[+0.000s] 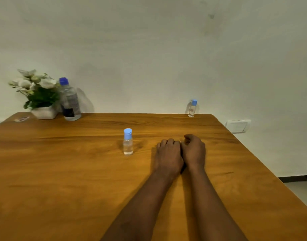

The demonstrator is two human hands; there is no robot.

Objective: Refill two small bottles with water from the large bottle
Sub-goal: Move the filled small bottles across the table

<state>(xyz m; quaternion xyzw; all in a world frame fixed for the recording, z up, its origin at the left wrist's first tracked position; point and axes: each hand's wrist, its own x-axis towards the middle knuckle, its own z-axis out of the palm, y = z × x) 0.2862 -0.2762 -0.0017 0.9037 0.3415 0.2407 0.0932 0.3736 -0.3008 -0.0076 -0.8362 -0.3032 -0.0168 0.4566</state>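
A large clear bottle (70, 101) with a blue cap stands upright at the far left of the wooden table (62, 171), beside a plant. One small clear bottle (128, 142) with a light blue cap stands in the middle of the table. A second small bottle (192, 108) stands at the far right edge by the wall. My left hand (168, 156) and my right hand (194, 150) rest side by side on the table, fingers curled in, holding nothing. The left hand lies just right of the middle small bottle, not touching it.
A white pot of white flowers (39, 96) sits at the far left corner, touching the large bottle. A small sticker or card (21, 119) lies near that corner. The wall runs along the table's far edge, with a wall socket (237, 126) to the right.
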